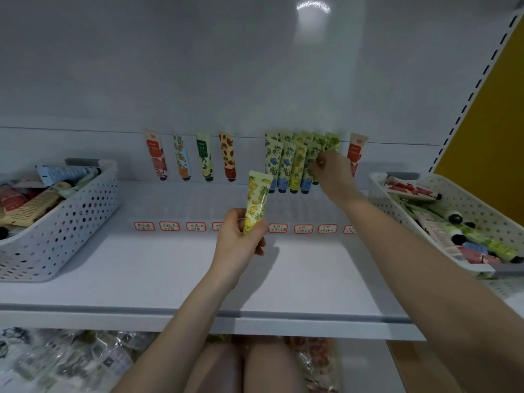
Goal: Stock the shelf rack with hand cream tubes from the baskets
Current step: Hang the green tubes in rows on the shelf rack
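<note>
My left hand (239,239) grips a yellow pineapple-print tube (256,201) by its lower end, upright above the white shelf (175,268). My right hand (331,171) reaches to the back wall and pinches a green tube (312,157) in a packed group of green, yellow and blue-print tubes (286,163). Several single tubes (178,157) stand to the left along the back, caps down. One red tube (356,150) stands to the right of my right hand.
A white perforated basket (65,222) of mixed tubes sits at the shelf's left, another basket (467,211) at the right. Red-framed labels (170,226) line the rack's front edge. A lower shelf holds wrapped goods (56,361). My knees (243,364) are below.
</note>
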